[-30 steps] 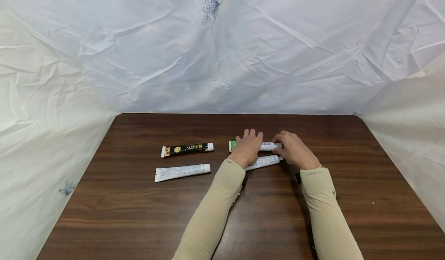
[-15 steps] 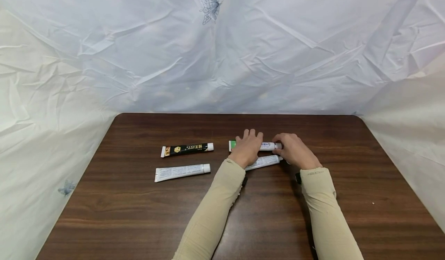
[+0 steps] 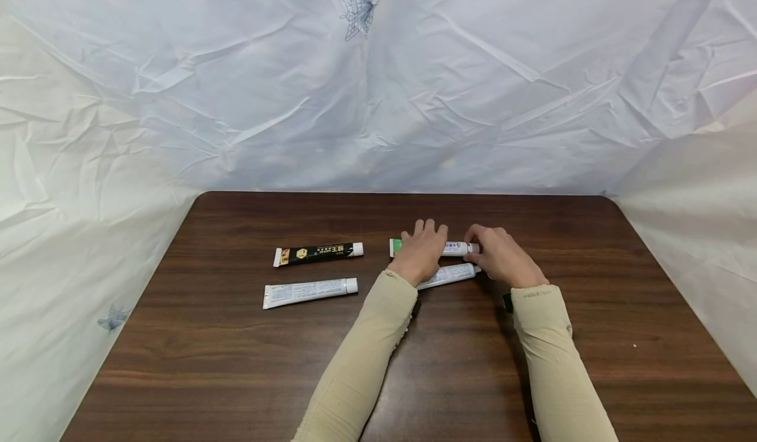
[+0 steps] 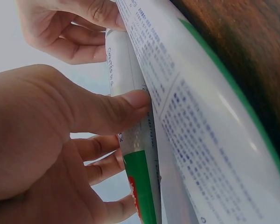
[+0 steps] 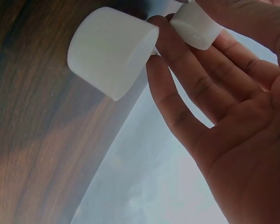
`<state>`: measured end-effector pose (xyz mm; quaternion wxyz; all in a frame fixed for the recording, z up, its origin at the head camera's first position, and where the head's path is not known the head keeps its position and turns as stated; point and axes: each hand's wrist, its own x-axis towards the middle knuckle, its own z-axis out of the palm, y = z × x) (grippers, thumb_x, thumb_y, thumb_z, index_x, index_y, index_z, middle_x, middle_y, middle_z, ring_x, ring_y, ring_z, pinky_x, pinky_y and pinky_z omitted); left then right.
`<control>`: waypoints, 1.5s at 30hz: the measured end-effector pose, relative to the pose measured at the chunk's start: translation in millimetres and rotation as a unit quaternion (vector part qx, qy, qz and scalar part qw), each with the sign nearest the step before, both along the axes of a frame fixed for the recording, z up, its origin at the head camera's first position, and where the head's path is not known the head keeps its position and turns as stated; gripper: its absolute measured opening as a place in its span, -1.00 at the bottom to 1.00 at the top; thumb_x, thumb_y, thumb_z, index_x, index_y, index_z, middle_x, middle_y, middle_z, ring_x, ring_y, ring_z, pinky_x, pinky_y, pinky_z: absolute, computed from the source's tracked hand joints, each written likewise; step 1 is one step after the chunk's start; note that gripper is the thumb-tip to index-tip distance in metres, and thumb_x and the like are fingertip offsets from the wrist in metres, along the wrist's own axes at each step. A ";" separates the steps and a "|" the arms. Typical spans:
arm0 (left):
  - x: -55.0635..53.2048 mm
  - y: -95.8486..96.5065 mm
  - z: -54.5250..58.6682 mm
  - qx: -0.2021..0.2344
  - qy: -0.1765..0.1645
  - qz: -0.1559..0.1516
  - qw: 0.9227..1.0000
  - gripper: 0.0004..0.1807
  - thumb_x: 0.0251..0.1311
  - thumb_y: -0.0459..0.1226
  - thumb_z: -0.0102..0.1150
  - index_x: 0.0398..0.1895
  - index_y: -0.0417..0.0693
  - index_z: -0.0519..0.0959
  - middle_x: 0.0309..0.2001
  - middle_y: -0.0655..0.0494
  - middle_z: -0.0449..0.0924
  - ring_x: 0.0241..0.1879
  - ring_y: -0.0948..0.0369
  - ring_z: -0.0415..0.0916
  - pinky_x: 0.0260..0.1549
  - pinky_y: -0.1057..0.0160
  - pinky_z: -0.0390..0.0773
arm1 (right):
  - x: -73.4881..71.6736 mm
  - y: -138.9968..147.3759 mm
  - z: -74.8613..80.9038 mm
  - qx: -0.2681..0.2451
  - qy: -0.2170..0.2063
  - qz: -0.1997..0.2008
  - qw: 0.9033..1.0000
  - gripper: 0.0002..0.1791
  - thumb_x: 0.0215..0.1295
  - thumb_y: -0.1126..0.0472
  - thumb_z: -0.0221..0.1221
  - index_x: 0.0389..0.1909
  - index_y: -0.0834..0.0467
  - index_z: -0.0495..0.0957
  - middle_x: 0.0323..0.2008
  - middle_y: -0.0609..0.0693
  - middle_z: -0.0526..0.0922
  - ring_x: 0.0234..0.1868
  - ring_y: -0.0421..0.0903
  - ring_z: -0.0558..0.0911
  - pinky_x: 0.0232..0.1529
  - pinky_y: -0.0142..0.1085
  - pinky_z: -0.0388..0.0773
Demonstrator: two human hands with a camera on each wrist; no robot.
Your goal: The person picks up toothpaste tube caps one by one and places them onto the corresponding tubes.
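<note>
In the head view my left hand [image 3: 418,253] holds a white toothpaste tube with a green end [image 3: 395,247]. Its thumb presses one side in the left wrist view, fingers behind the tube [image 4: 139,182]. My right hand [image 3: 503,257] is at the tube's right end; the right wrist view has thumb and fingers pinching its white cap [image 5: 196,25]. Nearer me lies a second white toothpaste tube [image 3: 452,274], partly under the left hand. A larger white cap [image 5: 112,53] shows close to the right fingers; whether it sits on that second tube, I cannot tell.
To the left, a black toothpaste tube [image 3: 319,254] and another white tube [image 3: 310,292] lie on the dark wooden table [image 3: 236,376]. White sheeting [image 3: 378,133] hangs behind the table and along both sides. A tiny white speck [image 3: 635,345] lies at the right.
The right hand's fingers shift very slightly at the tube's cap end. The left hand and the tubes stay in place.
</note>
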<state>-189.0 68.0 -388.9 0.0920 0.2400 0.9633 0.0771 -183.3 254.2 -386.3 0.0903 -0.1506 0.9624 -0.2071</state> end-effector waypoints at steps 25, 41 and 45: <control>-0.7 0.6 -1.9 0.000 0.002 0.001 1.000 -0.29 0.40 -0.26 0.23 0.55 0.04 0.21 0.53 -0.11 0.18 0.54 -0.07 0.12 0.33 -0.21 0.41 | 1.4 -0.4 -1.0 0.007 0.018 0.010 1.000 -0.69 0.36 0.31 0.29 0.09 0.29 0.59 -0.15 0.15 0.70 -0.37 -0.12 0.60 -0.33 -0.19 0.55; -0.4 1.6 -3.1 -0.004 0.005 -0.002 1.000 -0.33 0.44 -0.26 0.17 0.56 0.05 0.20 0.52 -0.11 0.19 0.53 -0.07 0.13 0.32 -0.20 0.42 | 2.3 -0.8 -2.4 0.018 0.043 0.011 0.999 -0.72 0.34 0.31 0.31 0.02 0.33 0.61 -0.08 0.18 0.63 -0.25 -0.03 0.57 -0.25 -0.15 0.53; -0.7 1.8 -3.0 -0.004 0.003 -0.001 1.000 -0.32 0.45 -0.26 0.17 0.57 0.05 0.19 0.52 -0.10 0.19 0.53 -0.07 0.12 0.32 -0.20 0.41 | 2.3 -0.8 -2.7 0.018 0.047 0.014 0.999 -0.72 0.34 0.32 0.32 0.01 0.34 0.62 -0.07 0.19 0.62 -0.24 -0.02 0.58 -0.25 -0.14 0.53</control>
